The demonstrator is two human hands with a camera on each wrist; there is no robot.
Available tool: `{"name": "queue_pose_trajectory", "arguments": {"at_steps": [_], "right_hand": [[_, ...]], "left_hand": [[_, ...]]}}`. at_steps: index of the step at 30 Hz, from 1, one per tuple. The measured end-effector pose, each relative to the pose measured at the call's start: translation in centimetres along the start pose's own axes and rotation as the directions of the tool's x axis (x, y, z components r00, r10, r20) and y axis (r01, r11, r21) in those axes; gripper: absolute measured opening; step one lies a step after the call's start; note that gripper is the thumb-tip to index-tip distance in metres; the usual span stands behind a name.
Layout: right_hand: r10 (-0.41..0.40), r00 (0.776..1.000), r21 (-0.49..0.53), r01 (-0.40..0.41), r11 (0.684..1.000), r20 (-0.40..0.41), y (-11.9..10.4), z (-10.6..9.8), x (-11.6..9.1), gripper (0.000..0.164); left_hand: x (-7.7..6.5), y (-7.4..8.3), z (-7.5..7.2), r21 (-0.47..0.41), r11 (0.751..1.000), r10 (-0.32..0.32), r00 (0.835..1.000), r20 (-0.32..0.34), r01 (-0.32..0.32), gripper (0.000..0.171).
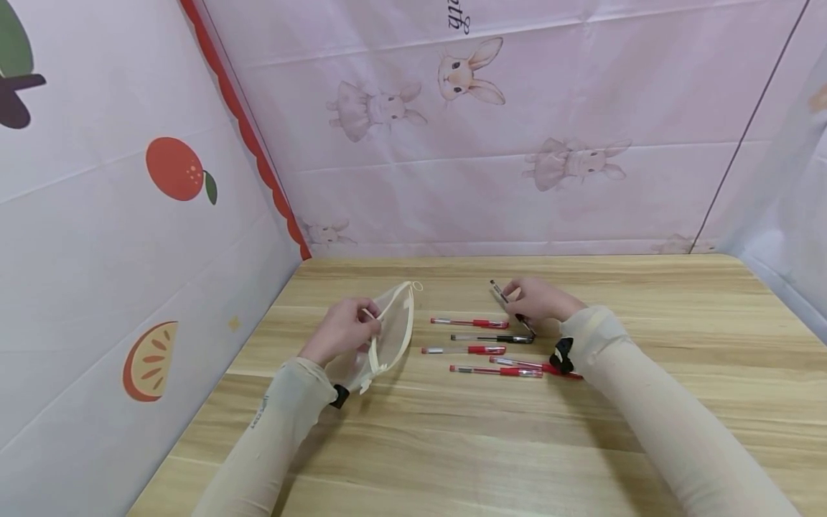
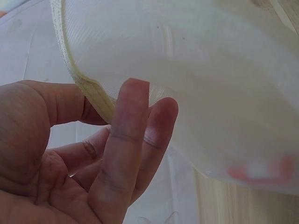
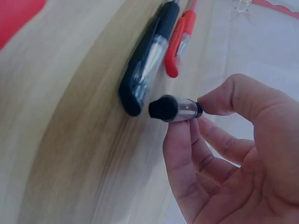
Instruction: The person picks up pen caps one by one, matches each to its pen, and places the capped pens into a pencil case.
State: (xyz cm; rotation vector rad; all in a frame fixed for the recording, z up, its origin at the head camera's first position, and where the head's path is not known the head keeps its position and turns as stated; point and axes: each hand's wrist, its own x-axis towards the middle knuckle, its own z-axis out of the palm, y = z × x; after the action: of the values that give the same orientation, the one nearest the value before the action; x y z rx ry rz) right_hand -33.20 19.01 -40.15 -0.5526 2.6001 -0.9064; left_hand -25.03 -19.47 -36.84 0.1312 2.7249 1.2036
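Observation:
My left hand [image 1: 344, 329] pinches the zippered edge of a sheer mesh pouch [image 1: 395, 330], whose mouth gapes toward the right. In the left wrist view the thumb and fingers clasp the pale zipper tape [image 2: 96, 95]. A black-capped clear pen [image 1: 499, 292] is pinched in my right hand [image 1: 539, 298]; the right wrist view shows its cap end [image 3: 166, 108] between thumb and fingers. Left of that hand, another black pen [image 1: 491, 338] lies on the table beside a red pen [image 1: 469, 323]. More red pens [image 1: 464, 350] lie nearer to me, one partly hidden by the right wrist.
The wood-grain table [image 1: 413, 452] runs to a pink curtain with rabbit prints [image 1: 413, 201] at the back. A white curtain with fruit prints [image 1: 77, 237] borders the left side. A ring pull [image 1: 418, 286] hangs at the pouch's far end.

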Motion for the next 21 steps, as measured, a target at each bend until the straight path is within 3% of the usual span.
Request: {"name": "queue_pose_trajectory", "arguments": {"at_steps": [9,21], "right_hand": [[-0.003,0.999,0.039,0.005,0.999,-0.042,-0.9,0.0,-0.6,0.049],[0.028,0.999,0.25,-0.019,0.968,-0.029,-2.9,0.7,-0.6,0.052]], "left_hand": [[-0.1,0.1,0.0,-0.011,1.0,0.021,1.0,-0.007,-0.021,0.021],[-0.1,0.1,0.2,-0.011,1.0,0.012,1.0,-0.013,-0.013,0.022]]}}
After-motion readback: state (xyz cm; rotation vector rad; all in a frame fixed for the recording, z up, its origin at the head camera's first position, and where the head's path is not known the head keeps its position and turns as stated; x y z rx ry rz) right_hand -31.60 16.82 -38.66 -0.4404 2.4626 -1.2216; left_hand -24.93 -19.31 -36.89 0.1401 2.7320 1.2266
